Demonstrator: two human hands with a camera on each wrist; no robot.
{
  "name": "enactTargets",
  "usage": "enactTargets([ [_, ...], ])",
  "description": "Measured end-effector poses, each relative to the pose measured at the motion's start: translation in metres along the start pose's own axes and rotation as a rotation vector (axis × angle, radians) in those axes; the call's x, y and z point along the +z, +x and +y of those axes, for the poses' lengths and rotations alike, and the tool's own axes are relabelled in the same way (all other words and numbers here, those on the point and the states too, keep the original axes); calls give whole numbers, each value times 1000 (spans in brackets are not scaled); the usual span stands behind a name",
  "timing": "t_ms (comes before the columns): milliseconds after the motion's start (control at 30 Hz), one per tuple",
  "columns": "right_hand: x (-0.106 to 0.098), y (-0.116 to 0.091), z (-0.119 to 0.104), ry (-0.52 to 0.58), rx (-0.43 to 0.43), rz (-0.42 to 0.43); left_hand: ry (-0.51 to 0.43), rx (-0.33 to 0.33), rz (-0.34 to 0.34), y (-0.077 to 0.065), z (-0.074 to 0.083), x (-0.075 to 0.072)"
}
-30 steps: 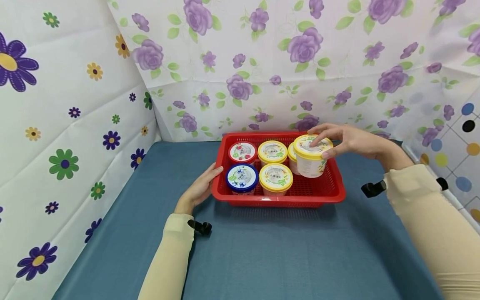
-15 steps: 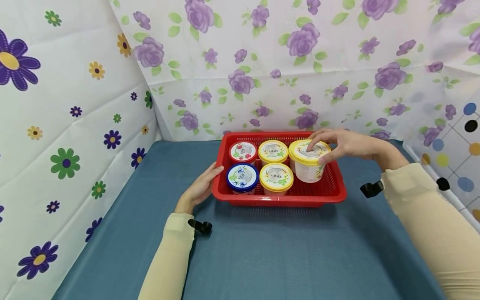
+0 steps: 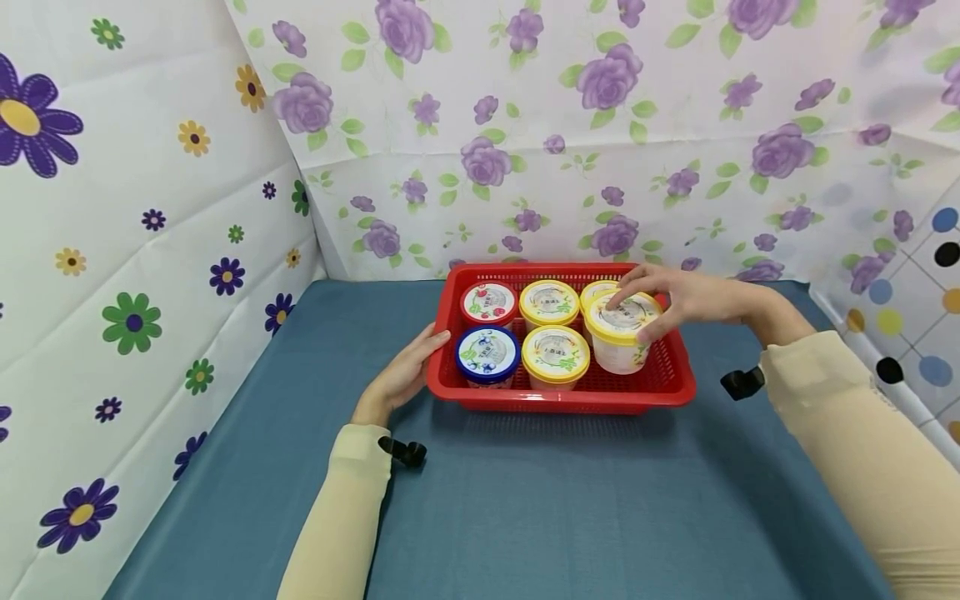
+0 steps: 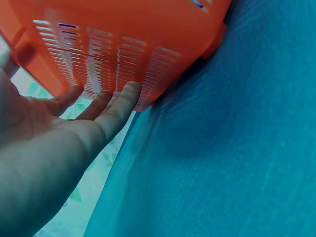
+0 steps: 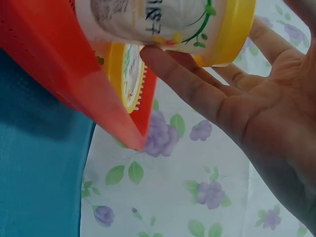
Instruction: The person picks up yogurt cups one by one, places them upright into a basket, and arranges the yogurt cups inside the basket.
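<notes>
A red plastic basket (image 3: 558, 398) stands on the blue cloth, holding several lidded paper tubs. At its left end my left hand (image 3: 401, 375) holds the rim, thumb at the edge and fingers against the slotted outer wall (image 4: 103, 54). My right hand (image 3: 693, 297) grips a white tub with a yellow lid (image 3: 621, 357) between thumb and fingers, over the front right of the basket. The held tub is upright and partly hides another yellow-lidded tub (image 3: 596, 289) behind it. In the right wrist view, my fingers (image 5: 197, 89) lie along the tub's side (image 5: 168, 24).
In the basket are a red-lidded tub (image 3: 489, 302), a blue-lidded tub (image 3: 487, 354) and two yellow-lidded tubs (image 3: 550, 302) in the middle column. Blue cloth (image 3: 555, 500) covers the table. Floral sheets (image 3: 480, 200) hang close behind the basket and at both sides.
My right hand has brought the yellow-lidded tub toward the front and lower, uncovering more of the back right tub. The left hand has stayed at the basket's rim.
</notes>
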State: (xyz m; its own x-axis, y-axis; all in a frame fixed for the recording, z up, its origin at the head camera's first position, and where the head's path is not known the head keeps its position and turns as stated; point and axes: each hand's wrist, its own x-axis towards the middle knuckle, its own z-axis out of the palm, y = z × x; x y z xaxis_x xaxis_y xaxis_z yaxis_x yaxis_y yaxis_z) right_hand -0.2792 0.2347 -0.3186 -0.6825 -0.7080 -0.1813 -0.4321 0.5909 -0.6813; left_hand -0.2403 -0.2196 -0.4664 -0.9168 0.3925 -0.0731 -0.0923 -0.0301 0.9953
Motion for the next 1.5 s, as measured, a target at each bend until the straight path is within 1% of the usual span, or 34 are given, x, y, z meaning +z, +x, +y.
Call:
enactTargets([
  [100, 0, -1, 2, -4, -5, -16, -3, -1, -1, 0, 0, 0],
  [200, 0, -1, 1, -10, 13, -39, -3, -6, 6, 0, 1, 0],
  [367, 2, -1, -9, -51, 60, -96, -1, -16, 19, 0, 2, 0],
  [433, 4, 0, -12, -72, 62, -114, -1, -15, 18, -1, 2, 0],
  [567, 8, 1, -14, -92, 64, -119, 1, -13, 18, -1, 2, 0],
  [767, 11, 2, -12, -75, 94, -125, 9, -20, 25, 1, 1, 0],
  [1000, 13, 4, -15, -115, 88, -154, 7, -16, 25, 0, 2, 1],
  [1167, 17, 6, -18, -178, 127, -168, 12, -22, 28, -1, 3, 1],
  [1367, 26, 13, -19, -314, 151, -138, 19, -20, 32, -2, 4, 1],
  [1500, 31, 17, -20, -346, 180, -127, 8, -20, 27, -2, 3, 1],
])
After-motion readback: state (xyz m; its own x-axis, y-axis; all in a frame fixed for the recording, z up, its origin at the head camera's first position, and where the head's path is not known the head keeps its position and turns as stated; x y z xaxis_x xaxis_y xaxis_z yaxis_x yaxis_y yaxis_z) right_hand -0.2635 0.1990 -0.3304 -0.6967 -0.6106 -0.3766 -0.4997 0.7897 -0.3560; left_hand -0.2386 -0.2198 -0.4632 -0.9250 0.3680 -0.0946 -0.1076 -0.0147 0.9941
